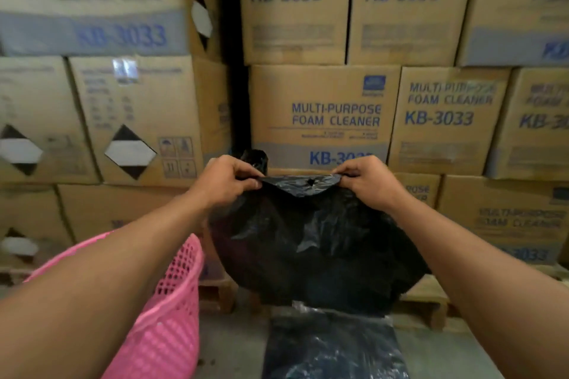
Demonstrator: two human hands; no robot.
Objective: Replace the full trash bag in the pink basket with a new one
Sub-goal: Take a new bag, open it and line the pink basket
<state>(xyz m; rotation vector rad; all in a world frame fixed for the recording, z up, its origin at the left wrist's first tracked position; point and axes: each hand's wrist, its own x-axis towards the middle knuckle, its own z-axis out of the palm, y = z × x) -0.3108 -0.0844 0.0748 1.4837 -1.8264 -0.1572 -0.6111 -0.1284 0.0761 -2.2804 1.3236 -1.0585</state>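
A full black trash bag hangs in front of me, bulging at the bottom. My left hand pinches the left side of its top edge and my right hand pinches the right side, stretching the mouth flat between them. The pink mesh basket stands at the lower left, partly hidden by my left forearm; its inside is not visible. A flat, folded black bag lies on the floor directly below the hanging one.
Stacked cardboard boxes marked "Multi-purpose foam cleaner KB-3033" form a wall close ahead, resting on wooden pallets. A dark gap runs between two stacks. Grey concrete floor lies below.
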